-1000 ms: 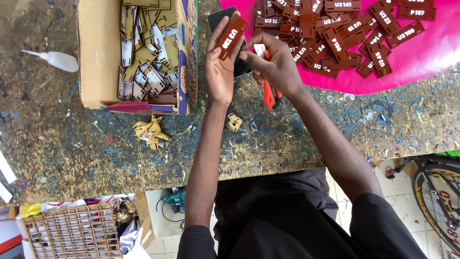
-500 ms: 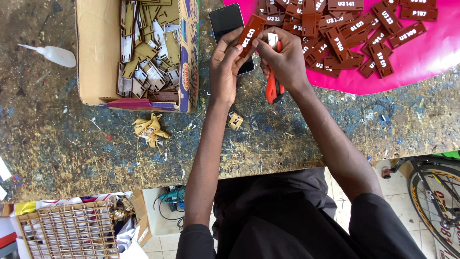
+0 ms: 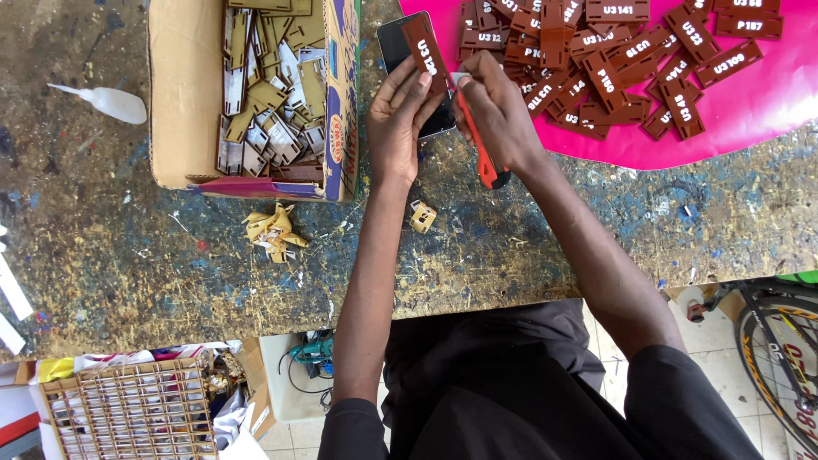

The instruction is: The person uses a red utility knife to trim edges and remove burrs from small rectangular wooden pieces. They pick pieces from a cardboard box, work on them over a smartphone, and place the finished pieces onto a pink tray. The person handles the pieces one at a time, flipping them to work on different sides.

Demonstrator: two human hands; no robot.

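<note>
My left hand holds a brown rectangular tag with white characters, tilted upright over a black phone lying on the table. My right hand grips a red-handled utility knife, its blade end touching the tag's edge. Many similar brown tags lie scattered on a pink sheet to the right of my hands.
A cardboard box of tan and white offcuts stands at the left. Peeled paper scraps and a small scrap lie on the paint-stained table. A white glue bottle lies far left. A cut-out wooden grid and a bicycle wheel are below.
The tag in my left hand has turned more upright, and the knife in my right hand has come against its edge. Both hands stay above the phone.
</note>
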